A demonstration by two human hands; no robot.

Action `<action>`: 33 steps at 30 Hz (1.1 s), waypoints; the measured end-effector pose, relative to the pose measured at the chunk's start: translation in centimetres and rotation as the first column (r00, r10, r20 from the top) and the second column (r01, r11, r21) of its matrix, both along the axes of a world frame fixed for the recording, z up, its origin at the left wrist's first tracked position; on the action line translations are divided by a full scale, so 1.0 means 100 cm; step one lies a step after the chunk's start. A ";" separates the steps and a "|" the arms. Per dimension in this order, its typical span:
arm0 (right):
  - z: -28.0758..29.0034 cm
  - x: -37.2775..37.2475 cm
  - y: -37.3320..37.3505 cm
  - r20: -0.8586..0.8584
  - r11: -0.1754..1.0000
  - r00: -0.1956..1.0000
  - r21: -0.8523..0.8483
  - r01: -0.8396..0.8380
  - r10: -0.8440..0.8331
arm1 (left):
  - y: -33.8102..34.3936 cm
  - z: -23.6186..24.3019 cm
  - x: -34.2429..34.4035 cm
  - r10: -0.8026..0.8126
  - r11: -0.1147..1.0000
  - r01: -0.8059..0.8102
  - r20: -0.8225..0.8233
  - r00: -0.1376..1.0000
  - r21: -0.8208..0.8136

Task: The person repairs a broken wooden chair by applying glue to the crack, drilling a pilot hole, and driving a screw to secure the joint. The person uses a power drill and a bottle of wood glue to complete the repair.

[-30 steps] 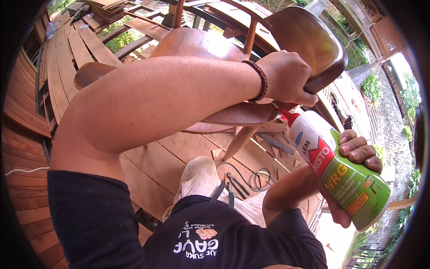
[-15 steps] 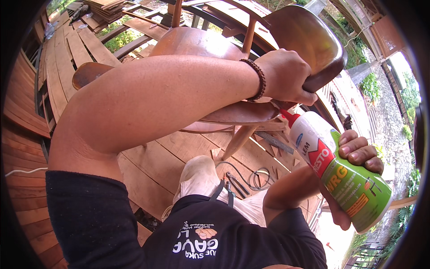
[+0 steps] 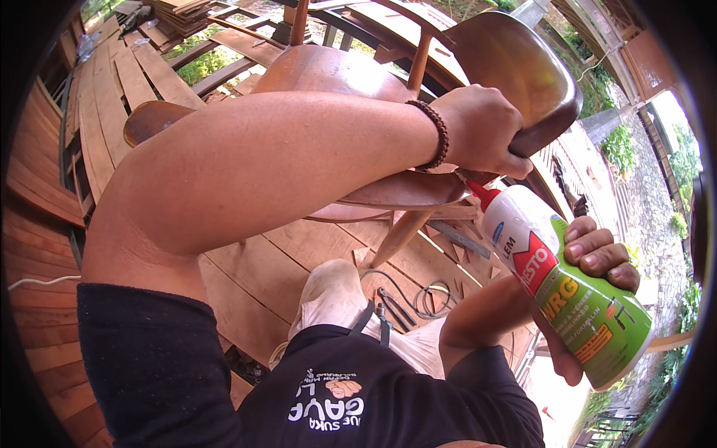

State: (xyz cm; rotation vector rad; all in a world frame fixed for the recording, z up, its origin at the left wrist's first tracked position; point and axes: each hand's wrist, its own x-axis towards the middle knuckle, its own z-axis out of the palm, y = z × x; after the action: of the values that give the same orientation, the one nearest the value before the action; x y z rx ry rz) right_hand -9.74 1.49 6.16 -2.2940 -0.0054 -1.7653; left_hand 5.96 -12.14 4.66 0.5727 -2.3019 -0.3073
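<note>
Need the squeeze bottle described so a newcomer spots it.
Find the glossy brown chair at top centre, then the right hand, lower right. It grips the tilted squeeze bottle. Its green-and-white body and red nozzle stand out against the brown wood nearby.

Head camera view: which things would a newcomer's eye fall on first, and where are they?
Probably the large green and white bottle at the right, in the right hand, its red nozzle pointing toward upper left. Next, the left forearm crossing the middle, with a braided bracelet. Then the glossy, curved wooden panel at upper right, beyond the left hand.
</note>
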 end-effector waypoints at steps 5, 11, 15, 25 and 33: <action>0.000 0.004 -0.002 0.009 1.000 1.000 0.016 -0.018 0.018 | -0.002 -0.001 -0.001 -0.004 1.000 0.004 -0.015 1.000 -0.027; 0.003 0.000 -0.002 -0.020 1.000 1.000 0.011 -0.006 0.007 | -0.003 0.002 -0.001 0.000 1.000 0.000 0.005 1.000 -0.013; 0.011 -0.007 -0.004 -0.095 0.999 0.995 0.037 -0.011 0.014 | -0.006 0.004 -0.002 0.002 1.000 -0.002 0.002 1.000 -0.006; 0.006 -0.010 0.003 -0.144 1.000 0.990 0.013 0.000 0.002 | -0.002 -0.005 -0.002 0.000 1.000 0.000 -0.015 1.000 -0.023; 0.001 0.000 0.015 -0.121 0.996 0.989 -0.021 0.087 -0.089 | 0.002 -0.004 -0.003 0.009 1.000 -0.009 0.004 1.000 -0.025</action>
State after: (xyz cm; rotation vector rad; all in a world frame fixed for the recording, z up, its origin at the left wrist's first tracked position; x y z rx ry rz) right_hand -9.73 2.94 6.26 -2.4448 0.1054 -1.6679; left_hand 5.66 -11.98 4.21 0.5718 -2.3037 -0.2726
